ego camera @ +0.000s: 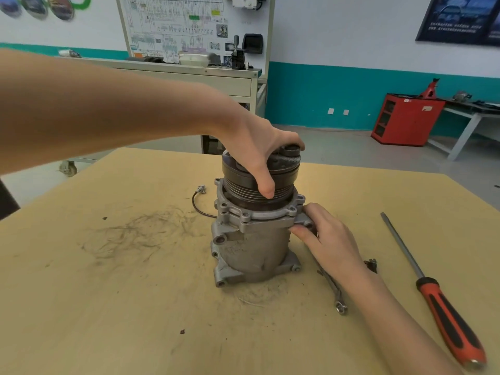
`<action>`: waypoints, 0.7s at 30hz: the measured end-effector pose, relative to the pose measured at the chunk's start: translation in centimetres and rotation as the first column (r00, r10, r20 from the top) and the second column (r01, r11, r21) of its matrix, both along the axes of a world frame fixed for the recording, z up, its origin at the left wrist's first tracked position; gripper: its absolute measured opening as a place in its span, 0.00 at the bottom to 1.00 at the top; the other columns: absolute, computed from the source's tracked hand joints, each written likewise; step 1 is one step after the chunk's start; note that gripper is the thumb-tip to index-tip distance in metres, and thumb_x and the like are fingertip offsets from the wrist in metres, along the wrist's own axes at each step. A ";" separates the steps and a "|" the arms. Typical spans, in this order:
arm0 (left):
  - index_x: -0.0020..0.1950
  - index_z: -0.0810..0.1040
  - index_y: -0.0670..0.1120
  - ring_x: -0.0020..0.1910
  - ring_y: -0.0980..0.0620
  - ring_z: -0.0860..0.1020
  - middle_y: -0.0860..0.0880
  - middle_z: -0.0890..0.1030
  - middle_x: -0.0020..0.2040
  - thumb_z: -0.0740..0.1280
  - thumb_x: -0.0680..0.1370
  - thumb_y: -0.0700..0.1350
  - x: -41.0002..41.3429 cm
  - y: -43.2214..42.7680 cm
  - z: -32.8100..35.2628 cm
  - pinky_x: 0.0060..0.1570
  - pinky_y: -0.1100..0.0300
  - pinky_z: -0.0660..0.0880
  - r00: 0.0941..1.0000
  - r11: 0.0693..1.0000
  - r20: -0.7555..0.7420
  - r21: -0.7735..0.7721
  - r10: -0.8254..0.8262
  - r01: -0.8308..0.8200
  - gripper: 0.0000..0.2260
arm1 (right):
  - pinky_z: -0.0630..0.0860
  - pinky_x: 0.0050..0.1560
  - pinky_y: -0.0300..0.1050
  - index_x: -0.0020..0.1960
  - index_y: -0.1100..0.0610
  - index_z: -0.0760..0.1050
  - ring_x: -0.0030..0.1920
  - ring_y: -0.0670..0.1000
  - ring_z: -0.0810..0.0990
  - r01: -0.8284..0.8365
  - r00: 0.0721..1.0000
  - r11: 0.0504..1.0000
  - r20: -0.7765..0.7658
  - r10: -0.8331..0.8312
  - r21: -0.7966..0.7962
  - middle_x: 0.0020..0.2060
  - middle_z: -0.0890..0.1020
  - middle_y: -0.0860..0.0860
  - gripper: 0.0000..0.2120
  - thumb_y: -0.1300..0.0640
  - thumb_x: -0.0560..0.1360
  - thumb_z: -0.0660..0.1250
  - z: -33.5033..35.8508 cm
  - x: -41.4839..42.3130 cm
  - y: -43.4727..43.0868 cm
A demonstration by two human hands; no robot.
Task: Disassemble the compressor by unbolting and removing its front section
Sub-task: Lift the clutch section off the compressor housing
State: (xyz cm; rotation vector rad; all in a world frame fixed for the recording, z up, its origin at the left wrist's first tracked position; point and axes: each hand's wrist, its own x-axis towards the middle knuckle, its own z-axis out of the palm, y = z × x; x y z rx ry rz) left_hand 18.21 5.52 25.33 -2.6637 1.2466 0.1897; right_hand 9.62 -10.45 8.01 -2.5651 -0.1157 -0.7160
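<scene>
A grey metal compressor (pixel 251 250) stands upright on the wooden table (pixel 108 293), its dark ribbed pulley section (pixel 284 182) on top. My left hand (pixel 257 152) reaches over from the left and grips the pulley from above, thumb down on the grooves. My right hand (pixel 330 239) holds the lug on the right side of the housing just below the flange ring (pixel 259 212). A thin wire with a connector (pixel 201 189) trails from the back left of the body.
A spanner (pixel 335 290) lies on the table under my right wrist, with a small dark part (pixel 371 264) beside it. A long screwdriver with an orange and black handle (pixel 443 315) lies at the right. Dark scuff marks cover the table's left middle. Behind stand a training board and a red cabinet (pixel 405 120).
</scene>
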 end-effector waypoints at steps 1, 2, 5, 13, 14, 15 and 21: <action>0.77 0.50 0.61 0.63 0.50 0.71 0.52 0.69 0.70 0.77 0.67 0.57 -0.1 0.2 0.2 0.59 0.52 0.74 1.000 1.000 0.007 -0.010 -0.002 0.002 0.46 | 0.62 0.31 0.33 0.44 0.48 0.64 0.34 0.45 0.66 0.014 1.000 1.000 0.017 -0.014 -0.003 0.36 0.67 0.39 0.14 0.37 0.73 0.56 0.0 -0.4 0.4; 0.77 0.49 0.60 0.65 0.48 0.70 0.51 0.67 0.71 0.76 0.68 0.56 -0.1 0.2 0.3 0.61 0.51 0.73 1.000 1.000 -0.008 0.001 -0.025 0.025 0.46 | 0.61 0.30 0.33 0.43 0.48 0.64 0.32 0.44 0.66 0.031 0.999 1.000 0.045 -0.031 -0.005 0.34 0.67 0.39 0.16 0.35 0.71 0.53 0.1 -0.9 0.9; 0.78 0.39 0.59 0.75 0.45 0.57 0.52 0.54 0.78 0.75 0.67 0.59 -0.8 0.3 1.2 0.70 0.44 0.64 0.997 0.994 -0.066 0.095 -0.050 0.057 0.53 | 0.55 0.27 0.29 0.40 0.52 0.67 0.27 0.41 0.63 0.112 0.980 0.992 0.173 -0.100 -0.062 0.32 0.66 0.41 0.21 0.35 0.71 0.53 0.4 -2.7 3.0; 0.79 0.42 0.56 0.76 0.45 0.58 0.53 0.50 0.78 0.69 0.66 0.69 -2.7 0.9 -0.9 0.71 0.45 0.64 0.999 0.996 -0.017 -0.077 0.037 -0.038 0.52 | 0.74 0.48 0.38 0.66 0.41 0.62 0.51 0.38 0.73 0.025 0.999 0.956 -0.038 -0.015 0.292 0.58 0.71 0.42 0.37 0.25 0.63 0.58 1.9 -4.5 1.1; 0.79 0.44 0.56 0.75 0.45 0.59 0.52 0.51 0.78 0.69 0.68 0.67 -2.7 0.8 -1.1 0.71 0.46 0.65 0.999 0.994 -0.013 -0.103 0.039 -0.040 0.49 | 0.72 0.58 0.45 0.70 0.38 0.54 0.61 0.41 0.69 -0.002 0.983 0.926 -0.171 0.072 0.377 0.66 0.65 0.44 0.42 0.26 0.60 0.59 2.4 -3.9 0.6; 0.79 0.45 0.56 0.75 0.45 0.59 0.52 0.51 0.78 0.70 0.68 0.66 -2.6 0.6 -1.2 0.71 0.46 0.65 0.999 0.992 -0.014 -0.120 0.043 -0.044 0.48 | 0.68 0.65 0.49 0.72 0.37 0.48 0.68 0.44 0.64 -0.034 0.950 0.904 -0.268 0.162 0.426 0.71 0.59 0.42 0.47 0.27 0.58 0.61 2.8 -3.2 0.4; 0.77 0.53 0.59 0.72 0.46 0.63 0.53 0.57 0.75 0.70 0.71 0.62 -1.9 0.3 -0.7 0.66 0.46 0.70 0.996 0.992 -0.085 -0.117 0.035 -0.045 0.40 | 0.64 0.67 0.40 0.69 0.35 0.51 0.66 0.37 0.65 -0.156 0.816 0.658 -0.279 0.506 0.737 0.63 0.66 0.32 0.47 0.40 0.59 0.74 1.9 -1.1 1.3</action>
